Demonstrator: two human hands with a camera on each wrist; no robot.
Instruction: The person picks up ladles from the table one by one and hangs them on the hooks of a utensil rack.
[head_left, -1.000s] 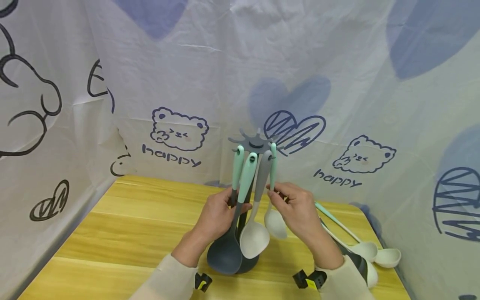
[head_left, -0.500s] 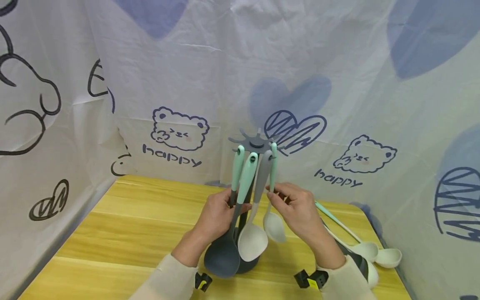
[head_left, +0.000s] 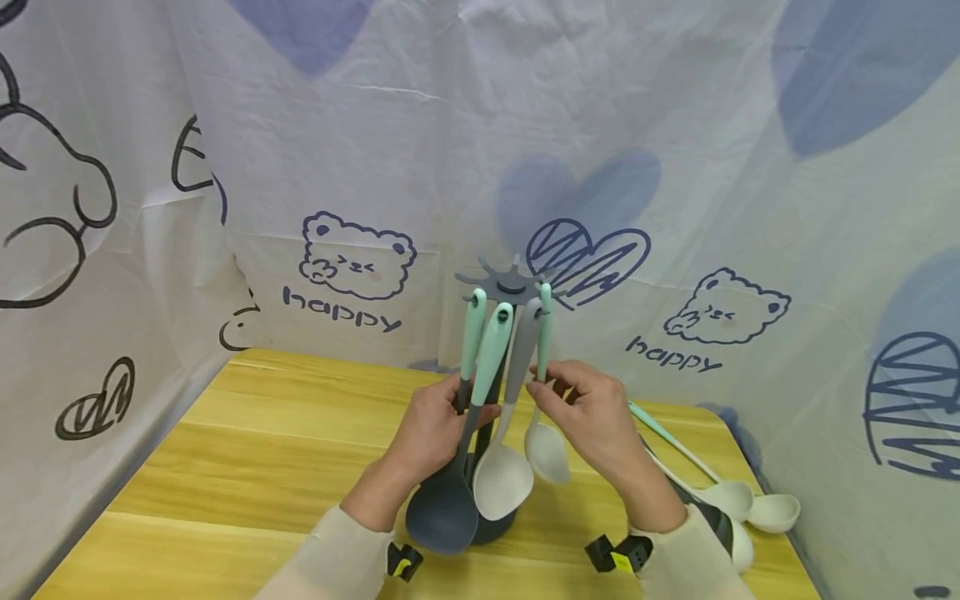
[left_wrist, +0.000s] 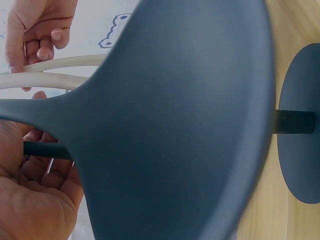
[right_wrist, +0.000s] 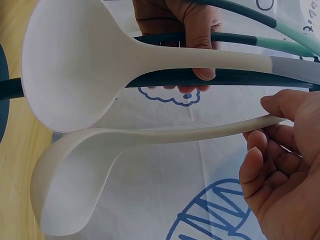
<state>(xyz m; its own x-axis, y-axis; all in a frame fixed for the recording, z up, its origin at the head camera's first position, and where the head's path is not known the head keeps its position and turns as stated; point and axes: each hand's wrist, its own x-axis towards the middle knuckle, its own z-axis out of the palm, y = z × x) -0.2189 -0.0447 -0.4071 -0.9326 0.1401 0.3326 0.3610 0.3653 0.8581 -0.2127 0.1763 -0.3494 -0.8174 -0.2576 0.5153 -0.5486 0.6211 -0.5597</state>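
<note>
A dark grey utensil stand point(head_left: 512, 287) with a ring of hooks stands mid-table, several utensils hanging from it. My left hand point(head_left: 427, 429) grips its post, thumb across the front in the right wrist view. Near that hand hang a dark ladle point(head_left: 442, 512) with a green handle and another green-handled dark utensil point(head_left: 472, 333), its head hidden. A white ladle point(head_left: 504, 483) with a grey handle hangs beside them. My right hand point(head_left: 588, 408) pinches the handle of the rightmost white ladle point(right_wrist: 70, 185), between thumb and fingers; its green handle top is at a hook.
Several more utensils lie at the table's right, partly behind my right forearm, among them a white ladle point(head_left: 776, 512) and a white spoon-like head point(head_left: 727, 498). A printed cloth point(head_left: 465, 167) hangs behind the wooden table point(head_left: 285, 425).
The dark ladle and the two hanging white ladles have swung slightly to the left. Both hands keep their holds, the right one shifting left a little.
</note>
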